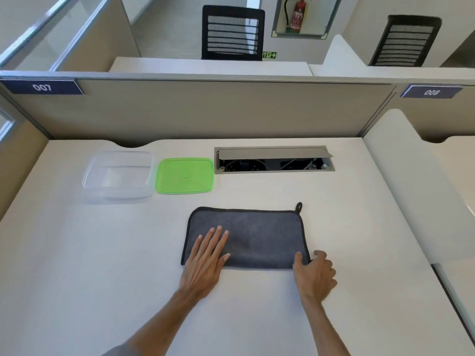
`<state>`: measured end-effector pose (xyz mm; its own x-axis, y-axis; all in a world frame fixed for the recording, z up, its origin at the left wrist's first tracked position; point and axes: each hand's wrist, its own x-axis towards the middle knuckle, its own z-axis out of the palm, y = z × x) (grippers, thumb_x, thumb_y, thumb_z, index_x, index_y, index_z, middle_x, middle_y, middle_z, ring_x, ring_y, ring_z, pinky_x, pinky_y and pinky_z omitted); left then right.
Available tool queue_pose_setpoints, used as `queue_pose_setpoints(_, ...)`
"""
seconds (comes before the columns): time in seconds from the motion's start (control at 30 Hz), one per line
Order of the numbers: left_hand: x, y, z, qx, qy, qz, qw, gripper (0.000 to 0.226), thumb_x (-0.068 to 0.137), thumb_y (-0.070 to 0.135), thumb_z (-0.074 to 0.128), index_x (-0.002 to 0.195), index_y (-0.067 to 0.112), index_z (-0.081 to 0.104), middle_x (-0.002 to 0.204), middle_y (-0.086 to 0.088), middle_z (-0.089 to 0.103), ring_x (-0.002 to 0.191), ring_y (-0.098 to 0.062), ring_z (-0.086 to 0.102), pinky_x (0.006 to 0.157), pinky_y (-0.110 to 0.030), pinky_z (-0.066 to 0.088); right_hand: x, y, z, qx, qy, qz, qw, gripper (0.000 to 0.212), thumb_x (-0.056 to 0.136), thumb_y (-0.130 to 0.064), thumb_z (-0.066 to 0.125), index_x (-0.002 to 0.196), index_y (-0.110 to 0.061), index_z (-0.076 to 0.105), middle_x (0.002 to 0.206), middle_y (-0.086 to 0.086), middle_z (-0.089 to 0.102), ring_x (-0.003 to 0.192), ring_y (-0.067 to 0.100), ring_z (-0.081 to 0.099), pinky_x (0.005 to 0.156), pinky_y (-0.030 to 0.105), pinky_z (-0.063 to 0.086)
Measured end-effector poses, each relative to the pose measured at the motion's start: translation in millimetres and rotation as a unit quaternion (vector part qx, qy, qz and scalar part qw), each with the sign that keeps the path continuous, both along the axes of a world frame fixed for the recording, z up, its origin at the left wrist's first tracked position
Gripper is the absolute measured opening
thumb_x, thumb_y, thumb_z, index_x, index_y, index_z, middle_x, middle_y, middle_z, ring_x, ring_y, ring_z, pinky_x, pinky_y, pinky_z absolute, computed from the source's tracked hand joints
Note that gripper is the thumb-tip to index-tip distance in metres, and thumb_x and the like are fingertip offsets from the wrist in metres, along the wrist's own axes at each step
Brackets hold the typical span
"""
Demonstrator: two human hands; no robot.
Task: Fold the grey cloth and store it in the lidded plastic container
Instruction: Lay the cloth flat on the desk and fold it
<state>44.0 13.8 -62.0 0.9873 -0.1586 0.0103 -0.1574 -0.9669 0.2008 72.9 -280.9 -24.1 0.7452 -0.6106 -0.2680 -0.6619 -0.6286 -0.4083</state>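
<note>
One folded grey microfibre cloth (253, 238) on white worktop (77, 253); left hand (207, 258) flat, open on it; right hand (314, 273) pinching near-right corner. One clear plastic container (118, 176), one green lid (185, 175) beside.

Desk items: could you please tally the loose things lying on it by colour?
Grey: 1, the cloth
Green: 1, the lid
Clear: 1, the container
Total: 3

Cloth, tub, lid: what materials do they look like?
Cloth: soft matte grey fabric, likely microfibre; fuzzy nap, stitched black edging and loop. Tub: clear glossy plastic; the desk shows through its walls. Lid: translucent green plastic, smooth, with a moulded rim and centre dot.
</note>
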Motion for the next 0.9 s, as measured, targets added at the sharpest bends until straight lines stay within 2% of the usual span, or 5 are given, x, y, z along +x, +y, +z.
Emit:
queue_pose_setpoints(0.17,-10.4,-16.4,2.3,-0.002,0.02,-0.069,0.997,0.062,0.119,0.049,0.023,0.177,0.033,0.004,0.186,0.009,0.0,0.173,-0.015,0.003,0.138,-0.045,0.01,7.2,-9.6,8.1,0.096,0.062,-0.061,0.992,0.061,0.09,-0.059,0.078,0.121,-0.01,0.063,0.127,0.017,0.069,0.123,0.044,0.061,0.107,0.052,0.044)
queue_pose_setpoints(0.3,-13.5,-17.6,1.7,0.017,0.075,-0.126,0.989,0.064,0.118,0.055,0.012,0.175,0.037,-0.011,0.184,0.009,-0.018,0.173,-0.016,-0.013,0.138,-0.046,-0.003,12.6,-13.4,14.2,0.23,0.019,-0.097,0.968,0.034,0.09,-0.039,0.086,0.088,-0.009,0.069,0.11,0.017,0.079,0.088,0.035,0.066,0.085,0.04,0.052)
queue_pose_setpoints(0.6,-11.7,-17.7,12.9,0.035,0.122,-0.166,0.978,0.073,0.115,0.063,0.006,0.175,0.026,-0.015,0.184,0.008,-0.02,0.171,-0.013,-0.019,0.142,-0.049,-0.003,8.6,20.1,41.3,0.303,-0.119,-0.061,0.943,0.013,0.091,-0.018,0.076,0.096,-0.015,0.064,0.098,0.005,0.074,0.098,0.038,0.073,0.088,0.055,0.065)
queue_pose_setpoints(0.77,12.7,-20.6,45.6,-0.225,0.095,0.007,0.97,0.064,0.117,0.056,0.019,0.155,0.026,0.061,0.166,0.01,0.057,0.167,-0.01,0.029,0.137,-0.038,0.024,9.2,62.7,61.3,0.202,-0.177,0.056,0.962,0.018,0.091,-0.023,0.075,0.093,-0.027,0.057,0.084,-0.013,0.071,0.08,0.018,0.07,0.072,0.036,0.048)
queue_pose_setpoints(0.9,49.3,-20.6,87.3,-0.488,0.147,0.174,0.843,0.057,0.111,0.064,0.043,0.126,0.022,0.079,0.12,0.005,0.084,0.117,-0.02,0.078,0.1,-0.037,0.06,6.3,97.8,67.3,0.124,-0.207,0.148,0.959,0.029,0.09,-0.024,0.076,0.095,-0.035,0.049,0.079,-0.017,0.068,0.07,0.018,0.066,0.062,0.032,0.045)
